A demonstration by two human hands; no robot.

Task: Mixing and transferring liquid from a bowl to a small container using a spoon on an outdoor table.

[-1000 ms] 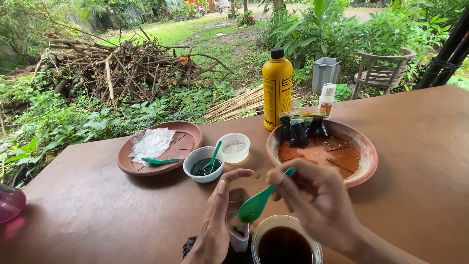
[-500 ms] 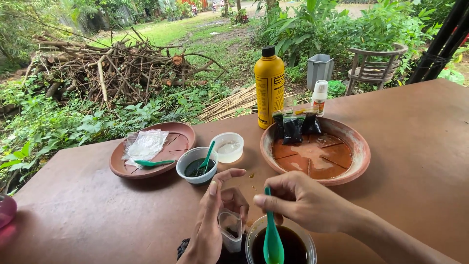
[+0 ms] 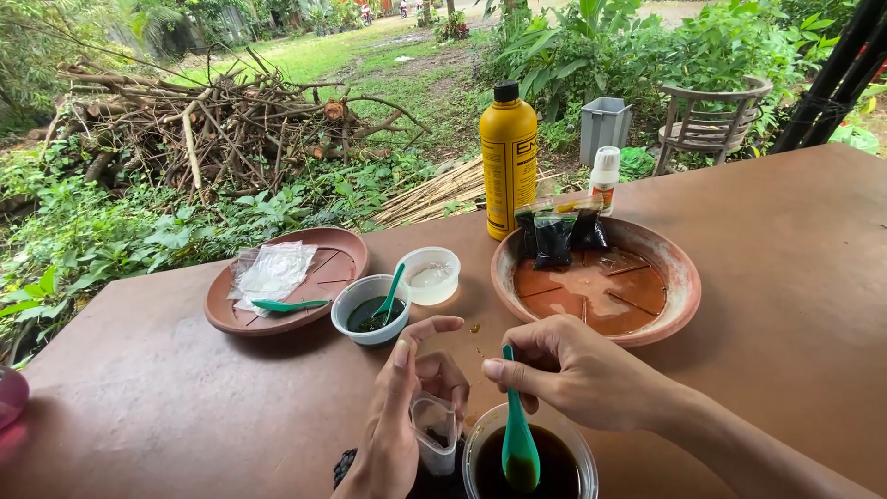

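The right hand (image 3: 582, 370) was arched over a round clear cup of dark brown liquid (image 3: 529, 457) at the near table edge, its thumb and forefinger pinching the upper handle of a green plastic spoon (image 3: 517, 434) held nearly upright with the bowl dipped into the liquid. The left hand (image 3: 397, 416) stood just beside it, fingers curled around a small clear plastic container (image 3: 434, 434), the forefinger raised and extended above it; the container was tilted slightly and touched or nearly touched the cup rim. Beyond the hands, on the brown table top (image 3: 785, 277), stood a small white bowl of dark liquid with a second green spoon (image 3: 371, 310), a shallow white cup (image 3: 429, 274) just beside it, a brown round clay dish carrying crumpled clear plastic bags and a third green spoon (image 3: 286, 277), and a larger wet clay dish (image 3: 596, 282) holding small dark sachets (image 3: 554, 236). A tall yellow bottle with a black cap (image 3: 508, 157) and a small white bottle (image 3: 604, 178) stood behind it. The cup and left wrist were cut off by the lower frame edge; the container's contents could not be made out.
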